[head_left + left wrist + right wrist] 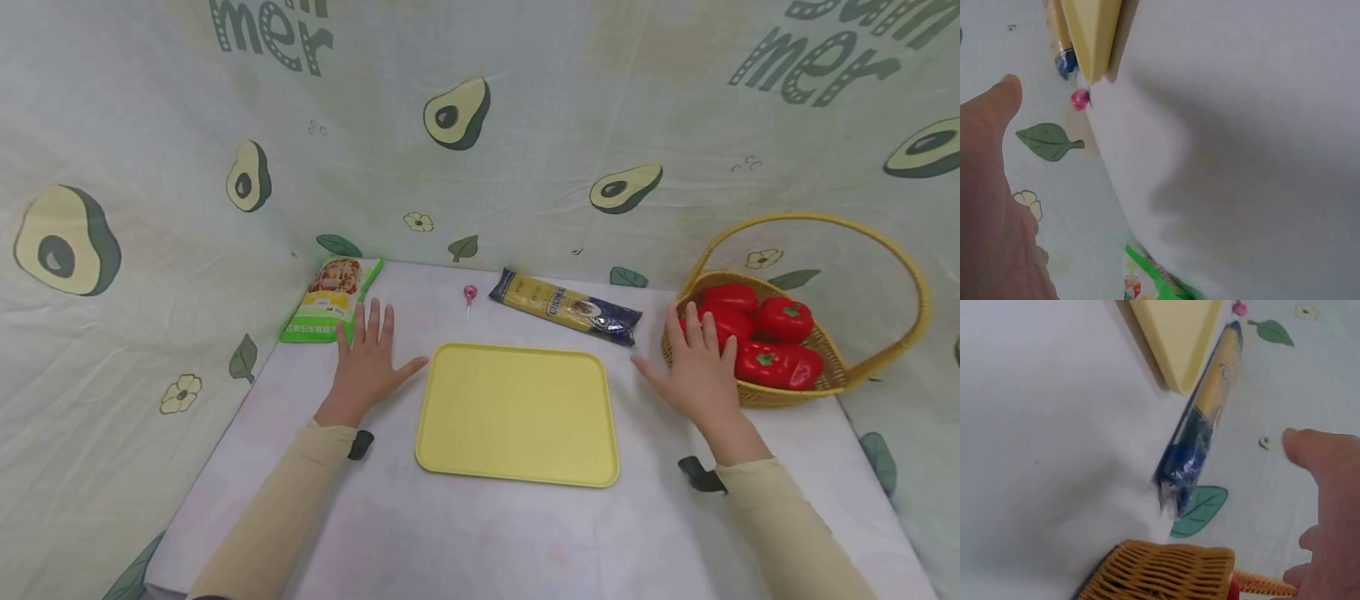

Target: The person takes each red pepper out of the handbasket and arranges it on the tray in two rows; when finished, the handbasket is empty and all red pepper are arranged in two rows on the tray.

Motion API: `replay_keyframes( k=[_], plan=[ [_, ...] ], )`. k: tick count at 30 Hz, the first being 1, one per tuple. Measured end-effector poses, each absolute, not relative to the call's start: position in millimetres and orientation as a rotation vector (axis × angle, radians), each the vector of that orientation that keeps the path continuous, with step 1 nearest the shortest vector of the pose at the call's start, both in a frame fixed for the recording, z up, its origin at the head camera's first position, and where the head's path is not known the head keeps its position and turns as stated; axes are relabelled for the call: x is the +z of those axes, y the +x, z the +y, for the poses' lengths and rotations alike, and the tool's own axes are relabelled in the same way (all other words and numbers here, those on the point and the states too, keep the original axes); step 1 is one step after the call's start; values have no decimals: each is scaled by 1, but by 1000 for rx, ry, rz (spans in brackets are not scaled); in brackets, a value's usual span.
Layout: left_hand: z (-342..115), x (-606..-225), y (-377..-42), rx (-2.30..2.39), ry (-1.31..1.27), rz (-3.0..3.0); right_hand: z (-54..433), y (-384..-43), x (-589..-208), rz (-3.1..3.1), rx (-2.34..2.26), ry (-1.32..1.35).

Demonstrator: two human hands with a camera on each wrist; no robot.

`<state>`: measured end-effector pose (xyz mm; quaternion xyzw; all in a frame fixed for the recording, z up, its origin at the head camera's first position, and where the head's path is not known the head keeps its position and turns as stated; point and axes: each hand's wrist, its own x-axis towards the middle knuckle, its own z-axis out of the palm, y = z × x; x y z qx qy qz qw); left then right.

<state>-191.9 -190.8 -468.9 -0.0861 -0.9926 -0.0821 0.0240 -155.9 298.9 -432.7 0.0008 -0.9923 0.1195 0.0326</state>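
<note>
My left hand (365,364) is held with fingers spread on the left of a yellow tray (517,414), nearest to a green and white food bag (334,300). On the tray's other side my right hand (699,372) also has its fingers spread and holds nothing. In the head view its fingers overlap the left edge of a wicker basket (832,367) with several red peppers (783,321); whether they touch it I cannot tell. Behind the tray lie a pink lollipop (470,292) and a pack of spaghetti (566,305), which also shows in the right wrist view.
The basket's tall arched handle (918,292) leans out to the right. A patterned cloth (525,192) with avocados hangs behind and beside the white table (480,542). Dark wrist straps (701,475) show on both arms.
</note>
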Motion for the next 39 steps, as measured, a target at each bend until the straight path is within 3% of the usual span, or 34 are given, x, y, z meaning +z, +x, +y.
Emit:
replay_keyframes(
  k=[16,32,39],
  plan=[
    [-196,-475,-190,-300,-347,-3077,336,-158,-427,-2970,547,-115],
    [-191,-490,-179,-975,-257,-3169,357,-162,-420,-3038,693,-207],
    [-195,-504,-175,-1128,-366,-3156,363,-165,-419,-3104,720,-255]
  ],
)
